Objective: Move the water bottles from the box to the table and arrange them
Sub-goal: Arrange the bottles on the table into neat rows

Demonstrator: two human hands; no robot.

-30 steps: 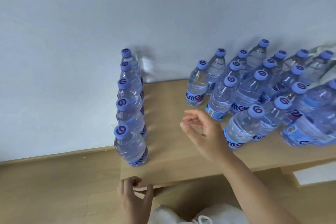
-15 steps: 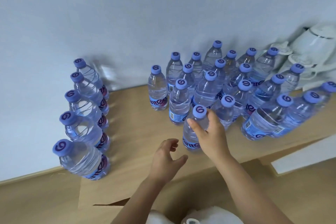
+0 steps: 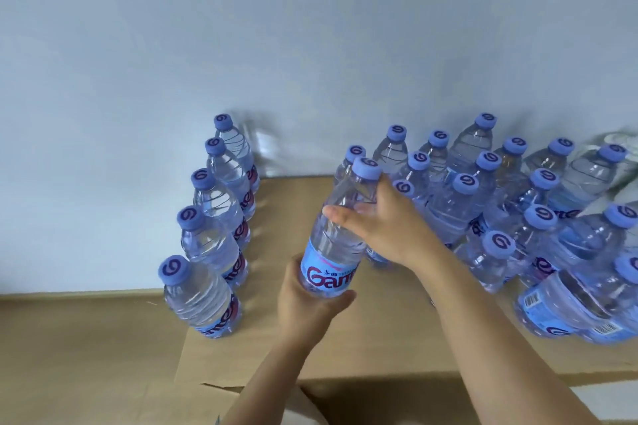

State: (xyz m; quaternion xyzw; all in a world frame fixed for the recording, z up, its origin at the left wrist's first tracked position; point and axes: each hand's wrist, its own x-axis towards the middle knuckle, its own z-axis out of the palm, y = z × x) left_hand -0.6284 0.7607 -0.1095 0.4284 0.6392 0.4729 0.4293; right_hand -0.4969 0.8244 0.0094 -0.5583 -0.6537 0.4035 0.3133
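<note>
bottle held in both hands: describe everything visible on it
The held bottle is clear ribbed plastic, full of water, with a blue-violet cap bearing a dark swirl and a light blue label with red lettering. It leans slightly right, lifted above the table. The left hand cups its base; the right hand wraps its shoulder.

bottle [image 3: 333, 235]: held in both hands, tilted, above the table [image 3: 397, 338]
left hand [image 3: 307, 304]: cups its base, at the label
right hand [image 3: 386, 228]: wraps its shoulder below the cap
row [image 3: 214, 228]: five bottles, table's left edge
cluster [image 3: 500, 203]: many bottles, right, against the wall [image 3: 276, 45]
</note>
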